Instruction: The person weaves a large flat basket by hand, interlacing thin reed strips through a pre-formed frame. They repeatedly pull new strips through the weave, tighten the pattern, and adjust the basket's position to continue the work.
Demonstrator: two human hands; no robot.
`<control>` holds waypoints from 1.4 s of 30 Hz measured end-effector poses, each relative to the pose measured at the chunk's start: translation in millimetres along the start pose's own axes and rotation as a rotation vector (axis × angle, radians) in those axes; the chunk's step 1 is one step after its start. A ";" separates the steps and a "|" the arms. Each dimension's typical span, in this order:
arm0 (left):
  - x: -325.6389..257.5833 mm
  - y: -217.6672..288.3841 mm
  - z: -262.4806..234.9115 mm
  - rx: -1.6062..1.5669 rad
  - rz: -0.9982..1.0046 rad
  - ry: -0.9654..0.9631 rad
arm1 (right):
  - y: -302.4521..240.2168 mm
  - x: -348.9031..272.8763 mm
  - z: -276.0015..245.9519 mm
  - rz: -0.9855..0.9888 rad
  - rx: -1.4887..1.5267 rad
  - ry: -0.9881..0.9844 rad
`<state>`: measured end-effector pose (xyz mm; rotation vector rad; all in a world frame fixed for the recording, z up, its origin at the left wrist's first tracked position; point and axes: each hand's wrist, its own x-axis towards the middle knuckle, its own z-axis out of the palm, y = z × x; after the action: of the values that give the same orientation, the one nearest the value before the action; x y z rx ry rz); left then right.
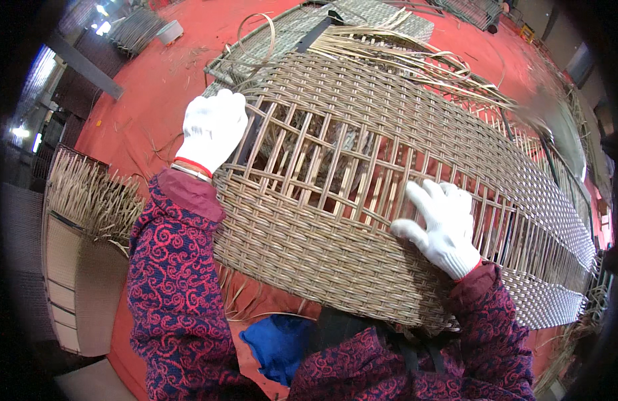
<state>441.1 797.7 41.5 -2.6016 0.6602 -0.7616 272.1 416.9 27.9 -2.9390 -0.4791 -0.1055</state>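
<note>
A long brown wicker panel spreads in front of me, with a lengthwise band of open lattice between two closely woven parts. My left hand, in a white knitted glove, is closed at the panel's left end, beside the dark frame bar; its fingertips are hidden. On the near side of the lattice rests my right hand, also white-gloved. Its thumb stands apart from loosely bent fingers, and nothing shows in its grasp.
Loose wicker strands lie across the panel's far side, over another woven piece. A panel with frayed strand ends stands at left. A blue cloth lies near my lap. A white bucket sits on the red floor.
</note>
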 end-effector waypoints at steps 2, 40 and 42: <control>1.9 -2.9 1.6 0.043 0.033 0.056 | 5.9 13.5 0.7 0.059 0.088 0.110; -80.6 96.0 -85.2 -0.629 0.022 0.136 | -34.6 37.0 22.2 -0.250 0.357 0.161; -73.2 91.1 -82.6 -0.713 -0.055 0.094 | -22.5 55.6 16.4 -0.189 0.246 0.260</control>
<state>308.5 744.1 36.2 -3.2419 1.0458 -0.7706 318.2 458.0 20.4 -2.5860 -0.6731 -0.4147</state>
